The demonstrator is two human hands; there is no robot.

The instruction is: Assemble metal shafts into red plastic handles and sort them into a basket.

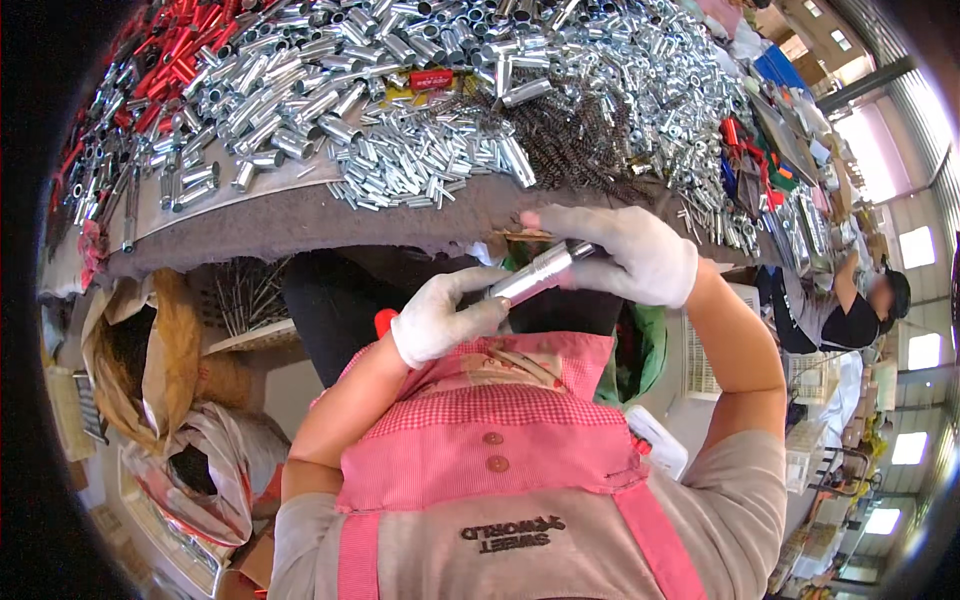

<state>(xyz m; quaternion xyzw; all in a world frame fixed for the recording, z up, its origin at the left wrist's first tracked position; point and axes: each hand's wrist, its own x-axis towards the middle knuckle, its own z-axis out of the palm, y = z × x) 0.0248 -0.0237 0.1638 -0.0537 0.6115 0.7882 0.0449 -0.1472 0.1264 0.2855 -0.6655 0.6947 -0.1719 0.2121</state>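
Observation:
In front of my pink apron, a shiny metal tube (535, 278) is held slantwise between both hands. My left hand (450, 315), in a white glove, is closed round its lower left end. My right hand (635, 258), gloved too, has its fingers curled at the upper right end, where a dark fitting shows; the fingers partly hide that end. Just beyond the hands is the cloth-covered table edge (300, 220). On it lie a pile of short silver pins (410, 155) and a heap of dark coil springs (575, 135).
Larger silver tubes (290, 95) and red parts (180, 60) cover the far left of the table; small metal fittings (690, 110) spread to the right. Below left stand open sacks (175, 370). A green bag (645, 350) hangs under the table. Another person (840, 305) works at far right.

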